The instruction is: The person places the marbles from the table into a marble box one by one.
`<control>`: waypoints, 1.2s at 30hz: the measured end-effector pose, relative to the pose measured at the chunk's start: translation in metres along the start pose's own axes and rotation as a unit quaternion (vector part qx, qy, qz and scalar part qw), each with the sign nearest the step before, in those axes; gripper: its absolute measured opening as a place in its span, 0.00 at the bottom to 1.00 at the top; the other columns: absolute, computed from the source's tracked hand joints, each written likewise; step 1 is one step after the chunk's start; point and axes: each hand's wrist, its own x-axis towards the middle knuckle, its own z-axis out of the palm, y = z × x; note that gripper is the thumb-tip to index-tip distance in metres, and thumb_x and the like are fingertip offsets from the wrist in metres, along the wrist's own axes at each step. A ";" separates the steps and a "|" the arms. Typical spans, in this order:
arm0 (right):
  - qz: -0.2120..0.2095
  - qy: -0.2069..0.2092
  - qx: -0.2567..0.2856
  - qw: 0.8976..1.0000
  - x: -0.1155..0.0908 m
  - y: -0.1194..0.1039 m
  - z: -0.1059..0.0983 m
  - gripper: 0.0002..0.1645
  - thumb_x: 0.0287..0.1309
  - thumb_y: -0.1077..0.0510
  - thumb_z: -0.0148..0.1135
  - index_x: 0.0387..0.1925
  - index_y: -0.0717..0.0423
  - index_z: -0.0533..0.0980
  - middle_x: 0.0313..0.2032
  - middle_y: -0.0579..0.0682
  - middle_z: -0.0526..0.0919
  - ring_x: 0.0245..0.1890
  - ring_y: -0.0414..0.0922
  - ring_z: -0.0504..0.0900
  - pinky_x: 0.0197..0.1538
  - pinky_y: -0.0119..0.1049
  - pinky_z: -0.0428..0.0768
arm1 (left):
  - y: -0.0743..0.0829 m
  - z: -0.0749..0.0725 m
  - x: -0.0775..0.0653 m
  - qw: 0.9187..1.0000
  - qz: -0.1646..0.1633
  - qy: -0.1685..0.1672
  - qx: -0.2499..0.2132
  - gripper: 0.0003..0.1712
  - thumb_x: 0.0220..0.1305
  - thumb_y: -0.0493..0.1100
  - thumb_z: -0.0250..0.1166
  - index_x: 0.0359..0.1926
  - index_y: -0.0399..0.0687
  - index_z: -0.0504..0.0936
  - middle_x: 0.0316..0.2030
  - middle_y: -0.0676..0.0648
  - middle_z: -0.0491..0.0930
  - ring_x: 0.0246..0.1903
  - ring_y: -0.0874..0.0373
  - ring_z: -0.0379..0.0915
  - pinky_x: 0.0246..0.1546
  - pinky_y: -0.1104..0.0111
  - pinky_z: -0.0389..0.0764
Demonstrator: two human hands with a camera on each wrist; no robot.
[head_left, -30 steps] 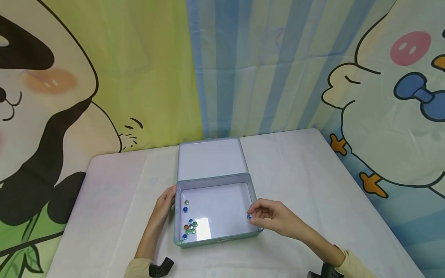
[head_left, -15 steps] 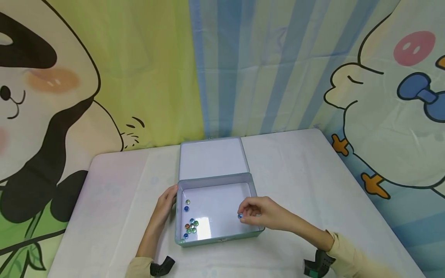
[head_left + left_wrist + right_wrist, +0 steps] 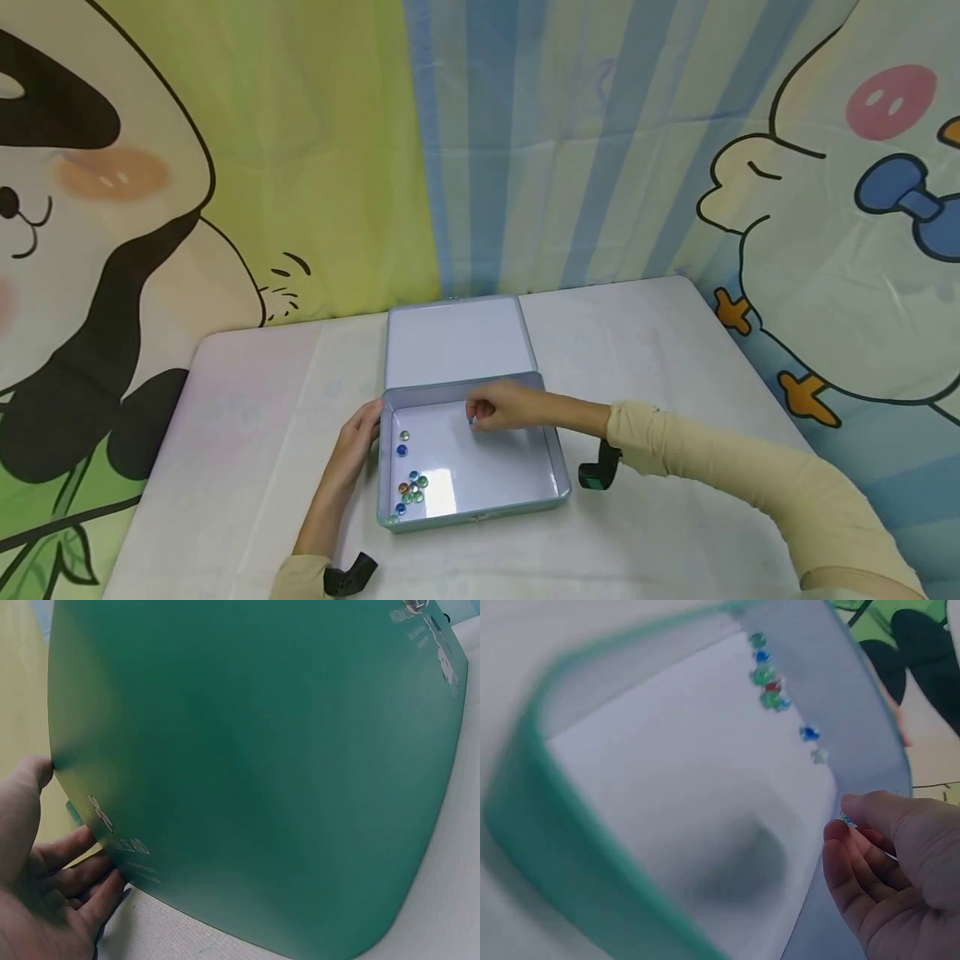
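Observation:
A green hinged tin box (image 3: 517, 508) lies with its white inside facing up. My left hand (image 3: 358, 437) grips the box's left side; in the left wrist view, its thumb is at one edge and its fingers bend against the green outer wall. My right hand (image 3: 510, 406) is over the far half of the box, pinching a small bluish glass marble (image 3: 847, 819) between thumb and fingertips. Along the box's left side lie several glass marbles: a green one (image 3: 405, 435), a blue one (image 3: 402, 450) and a cluster with an orange one (image 3: 403, 488) nearer the front.
The box's lid (image 3: 459, 342) is folded back flat behind it. A white cloth (image 3: 645, 367) covers the table, and cartoon-printed curtains (image 3: 337, 167) stand at its back and sides. Black wrist cameras (image 3: 351, 575) are strapped to both wrists.
My right hand has moved left and away from the box's right rim to over its far half, carrying the marble. My left hand and the loose marbles have stayed put.

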 end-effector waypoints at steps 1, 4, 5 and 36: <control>0.000 -0.003 -0.007 1.000 0.007 0.002 0.002 0.05 0.59 0.62 0.65 0.37 0.59 0.78 0.30 0.47 0.81 0.29 0.32 0.73 0.34 0.21 0.76 | 0.000 0.001 0.000 1.000 0.001 -0.001 0.000 0.39 0.68 0.69 0.50 0.66 0.47 0.69 0.68 0.42 0.67 0.67 0.45 0.65 0.74 0.48 0.57; 0.003 -0.014 -0.024 1.000 0.024 0.007 0.009 0.05 0.58 0.62 0.65 0.35 0.59 0.78 0.30 0.47 0.81 0.29 0.32 0.73 0.34 0.20 0.75 | 0.000 0.002 0.000 1.000 0.004 -0.004 0.001 0.39 0.67 0.69 0.50 0.67 0.47 0.68 0.68 0.42 0.67 0.67 0.44 0.65 0.73 0.47 0.57; 0.007 -0.020 -0.028 0.999 0.029 0.007 0.011 0.05 0.58 0.62 0.66 0.35 0.58 0.78 0.30 0.47 0.80 0.29 0.32 0.72 0.34 0.20 0.74 | 0.000 0.003 0.000 1.000 0.004 -0.005 0.003 0.39 0.67 0.69 0.50 0.67 0.47 0.68 0.68 0.41 0.67 0.67 0.44 0.65 0.73 0.47 0.57; 0.000 -0.016 -0.060 0.998 0.031 -0.009 0.019 0.13 0.60 0.58 0.65 0.44 0.60 0.78 0.32 0.48 0.82 0.29 0.33 0.74 0.32 0.21 0.75 | 0.000 -0.002 -0.007 1.000 -0.007 0.006 0.008 0.40 0.67 0.71 0.48 0.68 0.49 0.67 0.69 0.43 0.66 0.69 0.45 0.63 0.74 0.48 0.56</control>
